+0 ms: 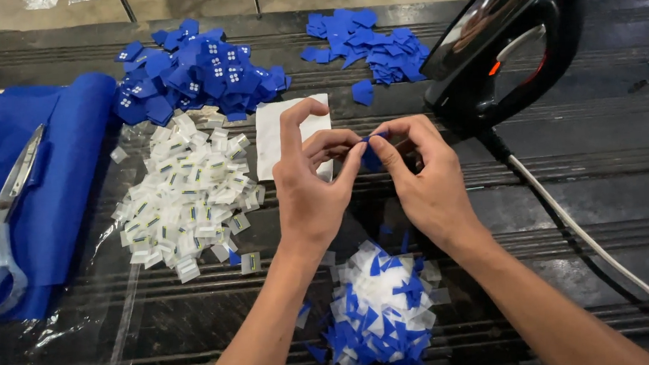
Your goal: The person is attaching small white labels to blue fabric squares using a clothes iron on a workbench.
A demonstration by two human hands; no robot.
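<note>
Hands: while both meet mid-table, left hand (311,182) & right hand (422,179) pinch one small blue patch (371,158) btwn thumbs & fingertips, each clenched on it; index of left sticks up.
Patch: held above table (589,154), just in front of white sheet (272,137).
Near side: mixed pile (383,305) of white & blue bits, btwn forearms.
Left of hands: white label pile (185,197); behind it blue patch pile (193,71) w/ white marks.
Far centre: plain blue pile (369,43).
Right: black iron (506,47), upright, white cord (586,235) trailing to near edge.
Far left: scissors (4,221) on blue cloth (58,182).
</note>
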